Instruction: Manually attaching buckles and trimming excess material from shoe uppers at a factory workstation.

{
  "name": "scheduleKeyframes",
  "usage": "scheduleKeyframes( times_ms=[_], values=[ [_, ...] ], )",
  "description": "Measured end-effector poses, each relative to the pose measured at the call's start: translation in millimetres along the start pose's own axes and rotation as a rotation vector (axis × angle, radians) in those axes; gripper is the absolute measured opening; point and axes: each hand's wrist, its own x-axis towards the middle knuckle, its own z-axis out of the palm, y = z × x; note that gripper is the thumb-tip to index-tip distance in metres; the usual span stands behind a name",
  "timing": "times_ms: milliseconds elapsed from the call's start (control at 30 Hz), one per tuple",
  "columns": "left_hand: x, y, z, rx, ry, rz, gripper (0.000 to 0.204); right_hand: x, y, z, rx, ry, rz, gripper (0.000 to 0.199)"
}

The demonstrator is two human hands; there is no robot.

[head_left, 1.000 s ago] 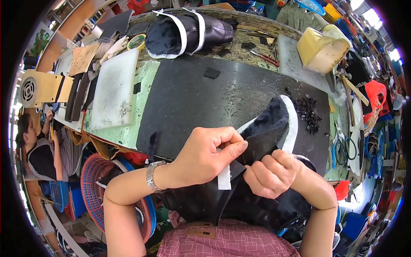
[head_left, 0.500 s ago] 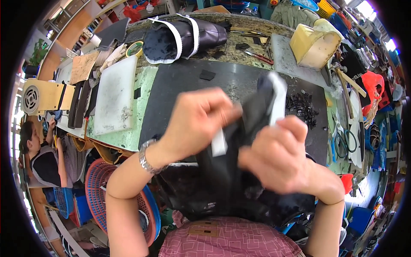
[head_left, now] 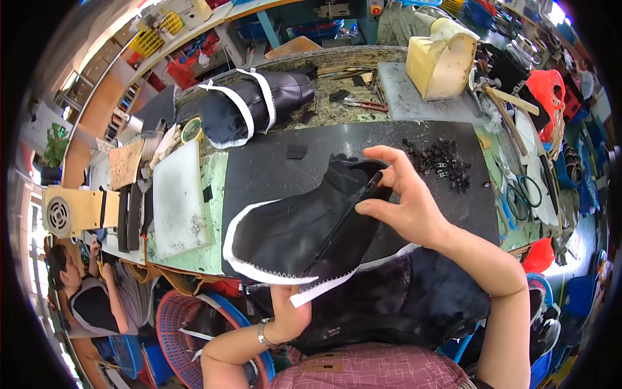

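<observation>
Right hand (head_left: 405, 204) pinches the far end of the black boot upper (head_left: 304, 230) above the desk (head_left: 272, 165), while the left hand (head_left: 288, 314) grips its near white-trimmed edge from below.

Two black boot uppers (head_left: 304, 233) (head_left: 253, 107), one white cutting board (head_left: 178, 201), one yellow block (head_left: 440, 61).

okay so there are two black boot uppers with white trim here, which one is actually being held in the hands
The nearer black boot upper: the right hand pinches its top and the left hand grips below. The other upper lies untouched at the bench's far edge.
</observation>
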Motion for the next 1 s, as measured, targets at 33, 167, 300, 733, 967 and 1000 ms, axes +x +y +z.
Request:
scheduleKeyframes(
  times_ms=[33, 167, 300, 733, 967, 1000],
  values=[
    [-4.1, -3.8, -1.8, 0.03, 0.002, -0.001, 0.034, 0.5, 0.9, 0.7, 0.007, 0.014, -0.003, 0.061],
    [-22.7, -12.9, -10.1, 0.037, 0.086, -0.055, 0.035, -0.9, -2.7, 8.1, -0.026, -0.062, -0.014, 0.065],
    [-25.2, -14.1, -10.1, -0.066, 0.184, -0.096, 0.034, -2.1, -6.6, 8.5, -0.241, -0.048, -0.104, 0.068],
    [6.8, 11.2, -2.4, -0.002, 0.187, -0.199, 0.043, -7.7, -4.3, 6.8, 0.113, -0.006, 0.011, 0.063],
    [116.0, 86.9, 23.4, 0.262, 0.056, -0.033, 0.013, -81.6, -17.1, -25.4, -0.297, -0.2, 0.119, 0.044],
    [117.1, 81.0, 29.1, 0.507, -0.061, 0.021, 0.011, -83.9, 9.8, -46.5, -0.475, 0.067, 0.084, 0.033]
  ],
)
